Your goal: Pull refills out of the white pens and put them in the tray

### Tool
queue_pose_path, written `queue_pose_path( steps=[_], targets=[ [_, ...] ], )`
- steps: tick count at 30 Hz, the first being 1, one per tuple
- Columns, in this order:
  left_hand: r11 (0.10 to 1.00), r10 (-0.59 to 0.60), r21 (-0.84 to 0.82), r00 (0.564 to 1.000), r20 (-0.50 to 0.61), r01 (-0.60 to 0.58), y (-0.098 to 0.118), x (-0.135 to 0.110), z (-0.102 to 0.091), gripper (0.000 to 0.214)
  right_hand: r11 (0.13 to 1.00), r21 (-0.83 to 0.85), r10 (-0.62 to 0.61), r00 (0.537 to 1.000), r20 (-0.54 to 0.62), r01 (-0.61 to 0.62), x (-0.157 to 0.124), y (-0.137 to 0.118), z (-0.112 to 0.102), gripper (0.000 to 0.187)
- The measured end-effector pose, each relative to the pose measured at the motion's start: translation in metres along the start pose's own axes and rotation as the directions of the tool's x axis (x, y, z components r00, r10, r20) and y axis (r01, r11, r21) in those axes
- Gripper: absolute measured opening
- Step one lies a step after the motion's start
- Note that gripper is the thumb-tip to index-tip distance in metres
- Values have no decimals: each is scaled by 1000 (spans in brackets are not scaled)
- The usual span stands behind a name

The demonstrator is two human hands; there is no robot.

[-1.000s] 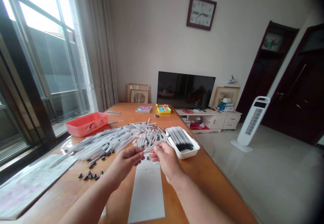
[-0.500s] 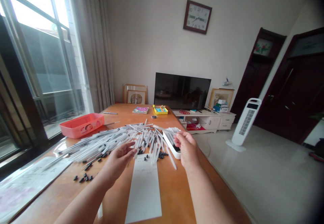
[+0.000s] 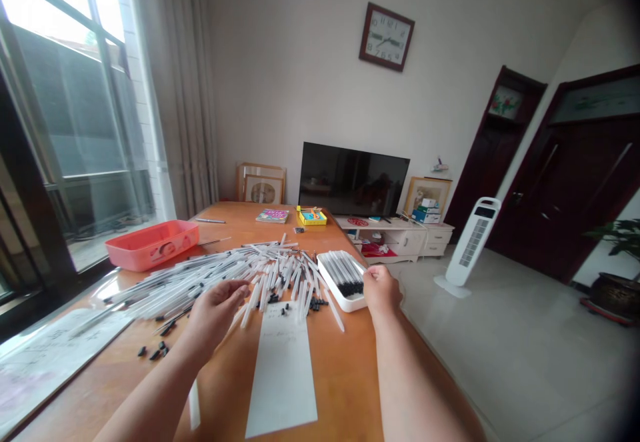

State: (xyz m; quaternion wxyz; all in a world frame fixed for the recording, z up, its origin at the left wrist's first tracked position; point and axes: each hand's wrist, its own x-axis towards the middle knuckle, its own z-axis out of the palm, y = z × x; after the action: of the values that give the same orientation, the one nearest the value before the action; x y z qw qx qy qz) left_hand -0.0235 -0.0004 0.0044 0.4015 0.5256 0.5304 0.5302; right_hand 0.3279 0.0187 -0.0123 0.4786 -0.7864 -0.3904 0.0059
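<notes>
A heap of white pens (image 3: 220, 275) sprawls across the orange table (image 3: 345, 375). My left hand (image 3: 215, 309) hovers at the heap's near edge with fingers loosely apart and nothing in it. A white tray (image 3: 345, 303) holds a neat row of pens with black caps at the near end. My right hand (image 3: 383, 289) rests against the tray's right rim. Its fingers are curled in a pinch on the end of a white pen (image 3: 356, 264) lying along that side of the tray.
A white paper strip (image 3: 283, 369) lies between my arms. Loose black caps (image 3: 155, 352) dot the table at left, near a large printed sheet (image 3: 45, 355). A pink basket (image 3: 153, 243) stands at the far left. The table's right edge drops to the tiled floor.
Both hands held one pen between them a second ago. The right hand carried it over to the white tray; the left let go and moved down to the pen heap.
</notes>
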Motion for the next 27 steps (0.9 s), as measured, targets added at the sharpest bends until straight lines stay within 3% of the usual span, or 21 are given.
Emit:
queue_pose_path(
  steps=[10, 20, 24, 27],
  targets=[
    [1000, -3, 6, 999, -32, 3, 2, 0, -5, 57, 989, -118, -81, 996, 40, 85, -1, 7, 11, 23],
    [998, 66, 26, 989, -129, -63, -13, 17, -28, 61, 983, -98, -156, 988, -3, 155, -3, 2, 10, 27],
    [992, 104, 89, 972, -209, -87, -16, 20, -34, 55, 961, -67, -270, 961, -51, 267, -9, -9, 11, 28],
    [975, 131, 201, 971, -202, -90, -15, 17, -32, 43, 916, 1, -400, 913, -78, 401, -18, -20, 13, 27]
  ],
)
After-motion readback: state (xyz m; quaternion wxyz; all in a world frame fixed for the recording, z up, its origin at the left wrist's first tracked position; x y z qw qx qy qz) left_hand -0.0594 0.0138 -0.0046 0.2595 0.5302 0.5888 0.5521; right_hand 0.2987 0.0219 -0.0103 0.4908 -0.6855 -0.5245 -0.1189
